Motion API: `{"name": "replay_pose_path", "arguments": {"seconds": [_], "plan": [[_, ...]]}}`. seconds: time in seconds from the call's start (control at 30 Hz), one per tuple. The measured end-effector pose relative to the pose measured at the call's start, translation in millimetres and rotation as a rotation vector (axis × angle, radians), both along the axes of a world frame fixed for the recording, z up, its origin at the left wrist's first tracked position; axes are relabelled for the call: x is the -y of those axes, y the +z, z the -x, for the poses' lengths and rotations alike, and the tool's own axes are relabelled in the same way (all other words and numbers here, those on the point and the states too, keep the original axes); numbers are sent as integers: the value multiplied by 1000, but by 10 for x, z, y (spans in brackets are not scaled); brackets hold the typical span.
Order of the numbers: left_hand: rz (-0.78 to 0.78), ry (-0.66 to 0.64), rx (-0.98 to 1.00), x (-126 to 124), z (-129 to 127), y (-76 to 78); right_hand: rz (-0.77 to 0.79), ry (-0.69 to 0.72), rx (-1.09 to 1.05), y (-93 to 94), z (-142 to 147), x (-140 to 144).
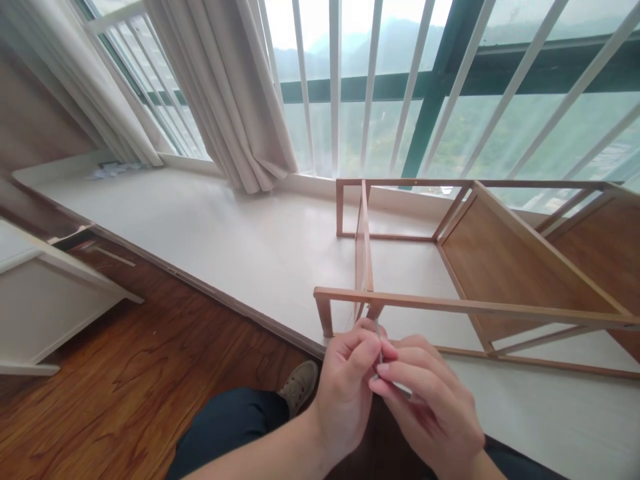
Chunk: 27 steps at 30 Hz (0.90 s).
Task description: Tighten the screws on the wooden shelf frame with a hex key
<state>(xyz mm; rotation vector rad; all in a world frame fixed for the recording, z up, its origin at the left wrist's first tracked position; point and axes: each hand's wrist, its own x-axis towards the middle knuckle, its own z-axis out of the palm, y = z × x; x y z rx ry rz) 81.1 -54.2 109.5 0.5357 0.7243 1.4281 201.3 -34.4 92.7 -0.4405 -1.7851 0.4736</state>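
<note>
A home by the look of it, set high. Beyond the left grip [347, 387] and right grip [433, 403]: broad white window ledge [200, 233], barred window [350, 120], hills [395, 43] outside. Leftward of both: full pale curtain [220, 87], wood floor [165, 347], white furniture [60, 313].

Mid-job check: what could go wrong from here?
The thin metal tool is held only by the fingers of the left hand and right hand, so it could slip and perhaps fall.

The wooden frame has its near left corner close to the edge of the white ledge; a hard push might shift it over.

Both hands work close to the near rail, so knuckles might knock against the wood.
</note>
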Motion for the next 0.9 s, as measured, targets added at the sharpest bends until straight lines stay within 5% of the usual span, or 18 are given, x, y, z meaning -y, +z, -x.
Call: {"name": "replay_pose_path", "arguments": {"seconds": [0.2,0.9], "plan": [[44,-64,82,-85,38,9,-38,-117,25,24,74,-27],[219,-91,101,-47,86,-11,27,-101,15,20,85,-57]]}}
